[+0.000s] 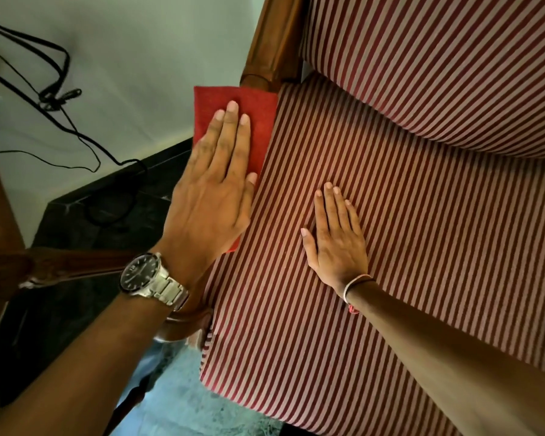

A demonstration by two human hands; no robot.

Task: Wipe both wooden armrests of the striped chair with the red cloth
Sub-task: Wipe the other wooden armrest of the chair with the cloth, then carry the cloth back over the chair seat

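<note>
Left grip (pixel 216 180) lies flat, fingers spread, pressing the red cloth (pixel 258 121) onto the wooden armrest (pixel 272 42) along the striped chair (pixel 406 215) seat's left edge. Right grip (pixel 335 237) rests flat and empty, palm down, mid-seat.

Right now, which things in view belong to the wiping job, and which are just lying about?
Job:
red cloth, pressed flat under the left hand
wooden armrest
striped seat, with the right hand resting on it

Lying about:
black cables by the wall
dark ledge
wristwatch
</note>
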